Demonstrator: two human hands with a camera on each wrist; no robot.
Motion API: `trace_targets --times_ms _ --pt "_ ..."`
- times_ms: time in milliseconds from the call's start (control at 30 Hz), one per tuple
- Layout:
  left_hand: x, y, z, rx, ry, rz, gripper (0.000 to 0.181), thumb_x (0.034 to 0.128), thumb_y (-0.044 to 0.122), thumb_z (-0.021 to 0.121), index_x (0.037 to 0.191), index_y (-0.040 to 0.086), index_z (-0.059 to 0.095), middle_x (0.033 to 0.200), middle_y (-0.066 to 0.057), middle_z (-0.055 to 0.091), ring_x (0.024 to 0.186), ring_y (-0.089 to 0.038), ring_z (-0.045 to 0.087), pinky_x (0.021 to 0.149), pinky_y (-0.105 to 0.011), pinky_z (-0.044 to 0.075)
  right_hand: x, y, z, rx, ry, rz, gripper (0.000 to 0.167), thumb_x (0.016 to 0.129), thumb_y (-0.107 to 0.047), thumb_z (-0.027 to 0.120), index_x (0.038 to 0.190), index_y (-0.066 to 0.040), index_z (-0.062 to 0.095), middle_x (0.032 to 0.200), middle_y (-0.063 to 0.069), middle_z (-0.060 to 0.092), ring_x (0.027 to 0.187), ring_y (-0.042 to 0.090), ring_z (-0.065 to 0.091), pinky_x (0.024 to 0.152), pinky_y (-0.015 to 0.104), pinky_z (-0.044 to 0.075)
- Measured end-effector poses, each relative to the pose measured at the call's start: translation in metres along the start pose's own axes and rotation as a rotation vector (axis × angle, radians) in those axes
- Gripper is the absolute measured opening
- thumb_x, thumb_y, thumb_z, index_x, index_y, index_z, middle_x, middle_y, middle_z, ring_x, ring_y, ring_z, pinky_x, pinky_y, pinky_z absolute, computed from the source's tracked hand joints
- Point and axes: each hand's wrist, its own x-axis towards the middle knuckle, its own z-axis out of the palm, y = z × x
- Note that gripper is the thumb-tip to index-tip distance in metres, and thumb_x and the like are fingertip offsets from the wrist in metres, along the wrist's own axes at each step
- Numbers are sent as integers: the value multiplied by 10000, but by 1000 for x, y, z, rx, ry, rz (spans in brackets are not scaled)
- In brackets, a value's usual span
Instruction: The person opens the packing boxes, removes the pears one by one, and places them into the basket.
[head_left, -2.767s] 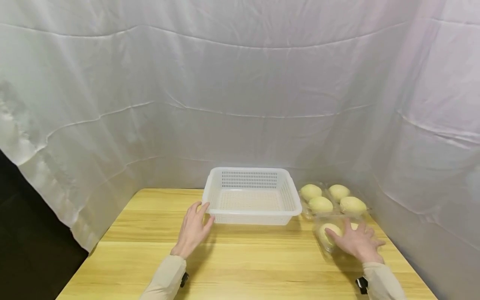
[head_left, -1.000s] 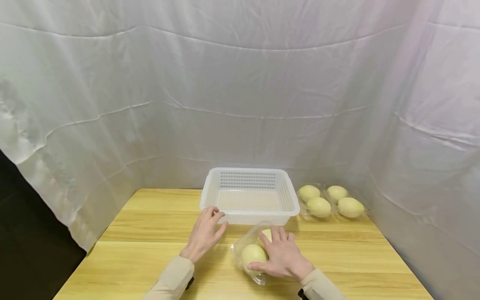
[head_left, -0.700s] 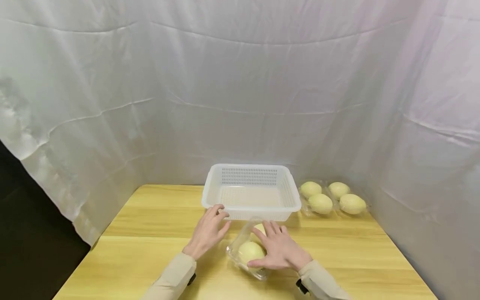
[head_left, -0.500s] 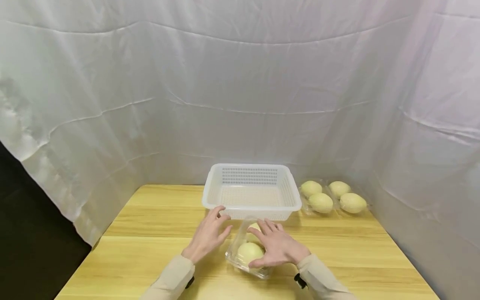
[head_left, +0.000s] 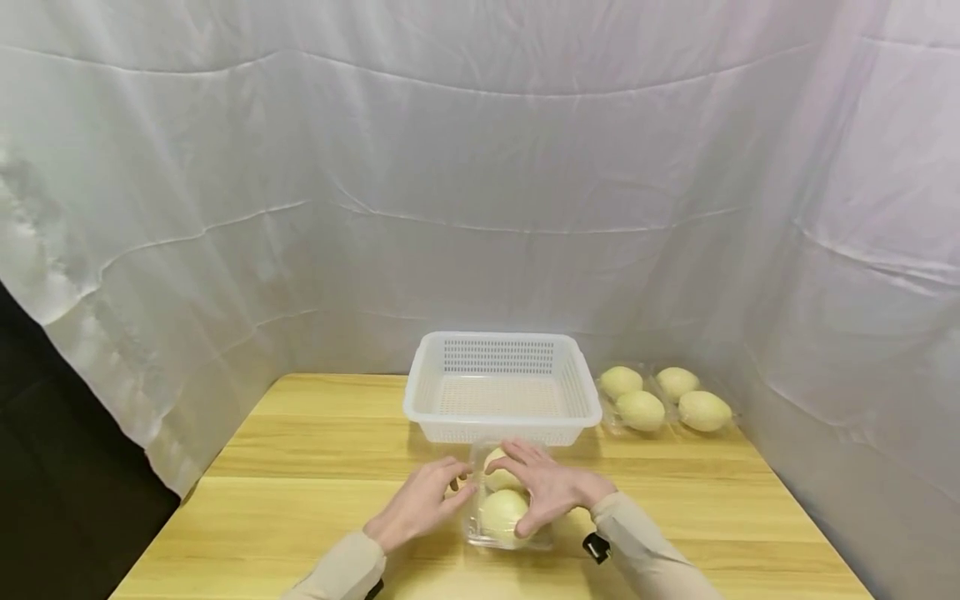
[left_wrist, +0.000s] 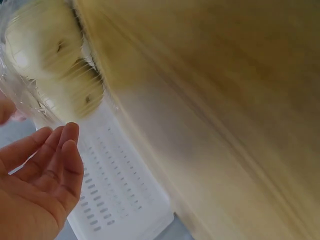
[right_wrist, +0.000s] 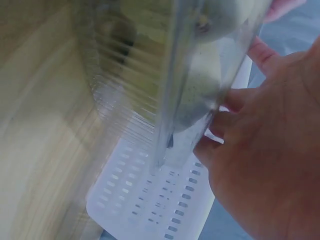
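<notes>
A clear plastic clamshell box (head_left: 480, 533) with two pale yellow fruits, one of them the near fruit (head_left: 502, 512), stands on the table in front of the white basket. From its right and above, my right hand (head_left: 551, 487) grips the box, thumb and fingers spread over the top; the right wrist view has the fingers (right_wrist: 235, 100) against the plastic. My left hand (head_left: 420, 504) is at the box's left side with fingers loosely bent; in the left wrist view that hand (left_wrist: 45, 175) is close to the box (left_wrist: 35, 95), and contact cannot be told.
The white slotted basket (head_left: 502, 429), with nothing in it, stands at the back middle of the wooden table (head_left: 300, 483). To its right are two more clear boxes with pale yellow fruits (head_left: 640, 411) (head_left: 705, 411). Grey-white curtains (head_left: 480, 208) hang behind and at both sides.
My right hand has brought the box from the right to the front of the basket and turned it straighter. My left hand has left the basket's side and come down toward the box.
</notes>
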Motion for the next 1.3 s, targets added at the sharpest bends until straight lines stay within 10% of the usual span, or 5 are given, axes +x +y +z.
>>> trace_targets --times_ms 367,733,1033,1300 --pt "-4 2 -2 25 -93 -60 642 991 547 436 1387 50 524 1211 -113 653 913 -174 669 739 -289 560 -1 -3 -2 -14 -11 -27 968 644 -313 775 1509 -216 351 1631 144 171 1507 384 94 1172 644 43" --pt "-6 2 -2 -42 -126 -58 656 1021 508 392 1455 18 430 1275 -117 637 907 -95 650 762 -255 551 2 -27 0 -111 -5 99 897 669 -423 771 1476 -430 379 1631 161 150 1495 415 115 1082 764 106" --pt "-18 4 -10 -130 -287 -38 985 827 627 651 1552 94 249 1080 31 643 891 -47 590 733 -214 512 9 -37 3 -192 35 159 904 642 -693 759 1441 -479 394 1609 164 205 1463 461 188 1046 777 193" --pt "-24 9 -7 -330 -302 -110 947 846 503 706 1545 82 226 1108 58 643 927 -45 618 818 -279 530 9 -38 9 -215 67 167 923 627 -707 763 1438 -465 393 1608 158 215 1459 471 190 978 807 252"
